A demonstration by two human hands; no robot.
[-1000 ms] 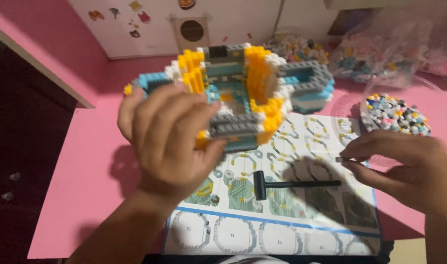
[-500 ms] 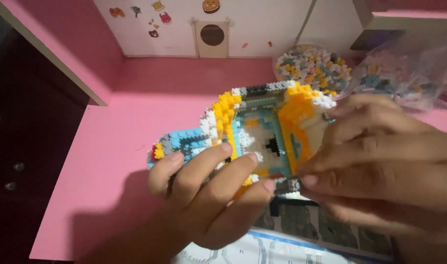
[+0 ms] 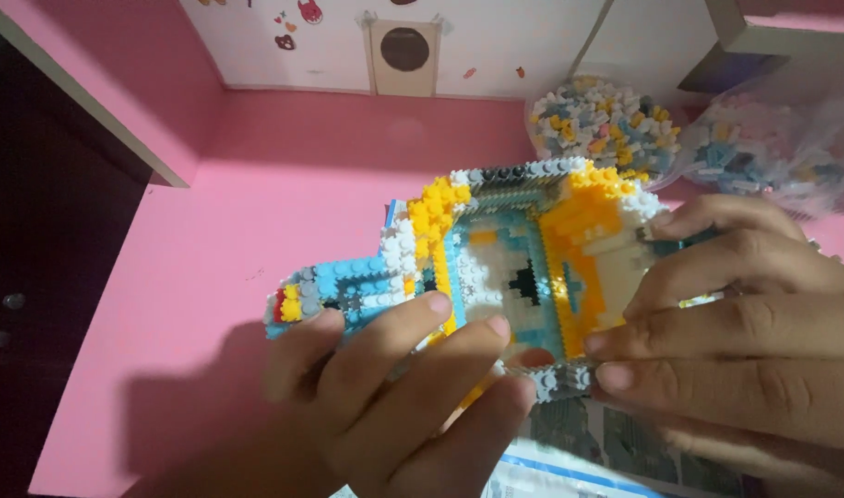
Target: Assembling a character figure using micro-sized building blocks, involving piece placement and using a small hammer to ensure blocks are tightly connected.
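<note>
A half-built model of tiny blocks (image 3: 505, 258), yellow, white, light blue and grey, is held up above the pink desk (image 3: 284, 212). My left hand (image 3: 394, 397) grips it from below, fingers spread over its lower left side. My right hand (image 3: 745, 332) clasps its right side, fingertips pressed on the yellow part and the grey bottom edge. The model is tilted so its flat face turns toward me. A blue and grey wing juts out to the left.
Clear bags of loose small blocks (image 3: 616, 120) lie at the back right. A printed instruction sheet (image 3: 579, 452) lies under my hands. A white back wall with stickers and a round hole (image 3: 404, 46) stands behind. A dark drop lies left of the desk edge.
My right hand came off the sheet and closed on the model's right side. The model was turned and tipped toward me, and now sits closer in view.
</note>
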